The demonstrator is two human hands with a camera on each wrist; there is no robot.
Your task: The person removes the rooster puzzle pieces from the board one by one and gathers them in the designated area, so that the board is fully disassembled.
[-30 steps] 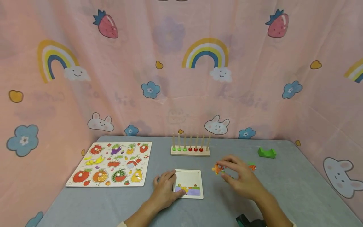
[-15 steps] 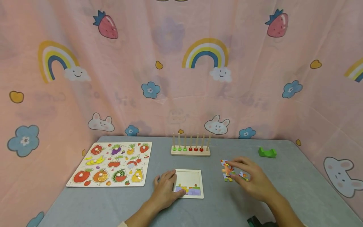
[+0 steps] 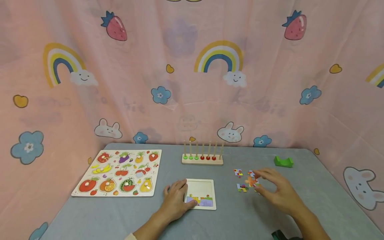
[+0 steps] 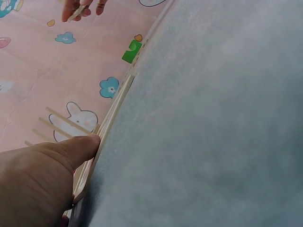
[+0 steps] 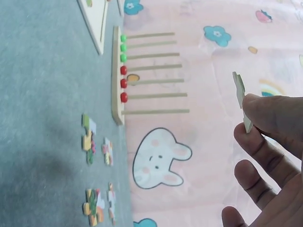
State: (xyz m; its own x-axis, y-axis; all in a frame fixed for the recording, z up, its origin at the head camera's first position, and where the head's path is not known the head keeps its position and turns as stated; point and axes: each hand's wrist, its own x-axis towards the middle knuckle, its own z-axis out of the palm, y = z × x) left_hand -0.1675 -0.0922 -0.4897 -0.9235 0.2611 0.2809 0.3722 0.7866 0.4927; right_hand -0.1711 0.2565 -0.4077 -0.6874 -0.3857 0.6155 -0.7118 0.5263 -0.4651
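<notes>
My left hand grips the left side of a shallow wooden puzzle tray, thumb over its front rim. The thumb on the tray's edge also shows in the left wrist view. Joined purple, yellow and green pieces fill the tray's near part. Above the table to the right, my right hand pinches an orange puzzle piece between thumb and fingers; the right wrist view shows this piece edge-on. Below it lie loose puzzle pieces, several in the right wrist view, some partly hidden in the head view.
A fruit peg puzzle board lies at the left. Toward the back stands a wooden peg rack with green and red beads on upright rods. A green notched block sits at the back right. A patterned pink curtain hangs behind the table.
My right hand has moved rightward with the orange piece, leaving loose pieces on the table more exposed. My left hand stays on the tray.
</notes>
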